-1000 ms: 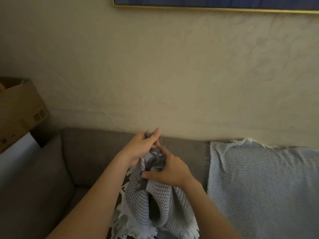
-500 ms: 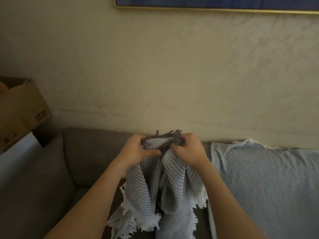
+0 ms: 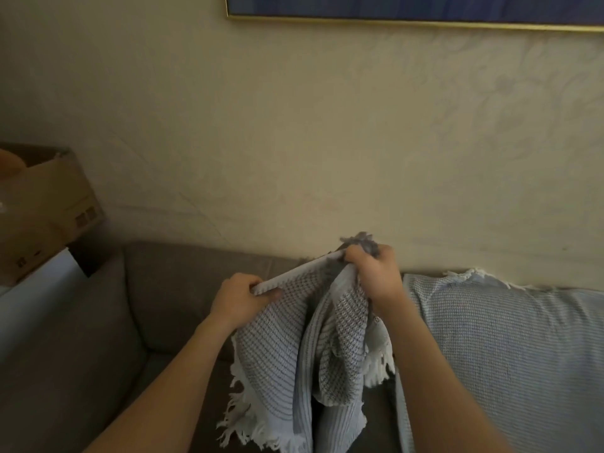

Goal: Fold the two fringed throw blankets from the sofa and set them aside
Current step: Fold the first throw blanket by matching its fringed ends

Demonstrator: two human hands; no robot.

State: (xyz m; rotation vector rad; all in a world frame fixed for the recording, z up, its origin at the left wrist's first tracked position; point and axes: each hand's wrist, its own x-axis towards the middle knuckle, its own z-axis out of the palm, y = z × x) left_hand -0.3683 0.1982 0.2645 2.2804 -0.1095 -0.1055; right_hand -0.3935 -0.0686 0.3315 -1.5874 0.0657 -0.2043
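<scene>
Low at centre frame, a grey-and-white waffle-weave fringed throw blanket (image 3: pixel 287 361) hangs bunched over the grey fabric sofa (image 3: pixel 183 289). The left hand (image 3: pixel 240 297) pinches its hem; the right hand (image 3: pixel 376 277) clamps a gathered corner. I'd pull that top edge level before folding. A pale blue woven throw (image 3: pixel 510 348) lies draped at right.

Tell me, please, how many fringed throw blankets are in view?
2: grey blanket gripped by left hand and right hand; light-blue blanket draped over the sofa, right. Others may be off-frame.
</scene>
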